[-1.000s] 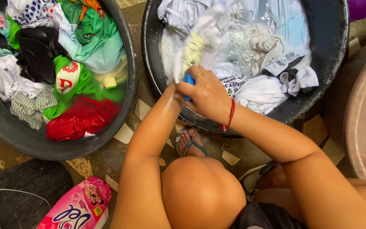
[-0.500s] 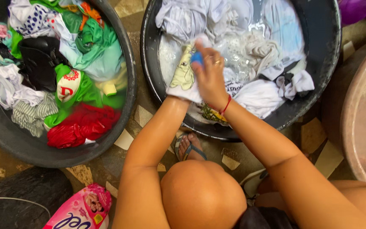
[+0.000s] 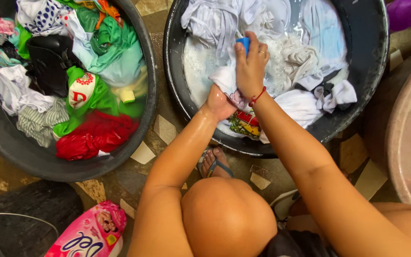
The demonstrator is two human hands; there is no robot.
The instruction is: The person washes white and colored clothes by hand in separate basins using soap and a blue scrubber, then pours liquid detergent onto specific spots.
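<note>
While the person squats over the right-hand basin [image 3: 376,71], the right hand [image 3: 250,66] presses a small blue block [image 3: 243,44] against a white printed garment [image 3: 234,95] lying over the soapy water. Its fingers [image 3: 258,51] are curled shut around the block, so only the block's upper end shows. The left hand [image 3: 219,102] sits just below, its fingers closed on a bunched fold of the same garment near the basin's near rim; the fingertips themselves are hidden.

Position: the garment lies at the near-left part of the basin, touching other white laundry [image 3: 305,62] on its right. Its colourful print [image 3: 243,121] shows beside the right wrist.

Orientation: the garment is stretched between the two hands, its long axis running from the near rim toward the basin's centre, roughly away from the person. The block's visible end points the same way, toward the far rim.

Risks, as judged: the block is wet and mostly enclosed, so it could slip forward out of the grip into the suds. The left hand's hold is on a small fold; a hard push could pull the cloth free. Water could slop over the near rim onto the sandalled foot [image 3: 214,162] and the floor [image 3: 167,128]. A second basin of coloured clothes [image 3: 86,85] stands well apart to the left.
</note>
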